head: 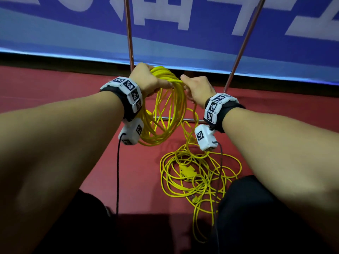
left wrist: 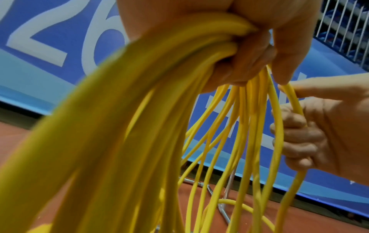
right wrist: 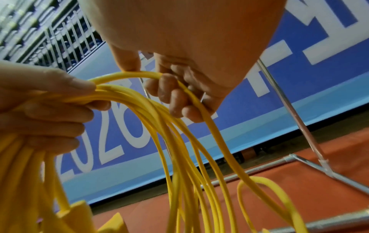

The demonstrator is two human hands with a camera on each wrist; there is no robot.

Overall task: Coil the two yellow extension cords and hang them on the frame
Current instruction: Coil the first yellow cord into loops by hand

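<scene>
Coiled yellow extension cord (head: pixel 161 107): a hank of loops hanging below the left hand (head: pixel 146 79), whose fingers (left wrist: pixel 245 63) are clenched round the gathered top, in front of the metal frame (head: pixel 129 33). Right hand (head: pixel 198 88): just right of the coil, fingers (right wrist: pixel 175 97) curled round one strand arching across to the left fist, so the feed runs right to left. Loose cord (head: pixel 198 173): tangled on the red floor (head: pixel 55 88) below the coil, nearer the right hand, likely the next length to take up.
</scene>
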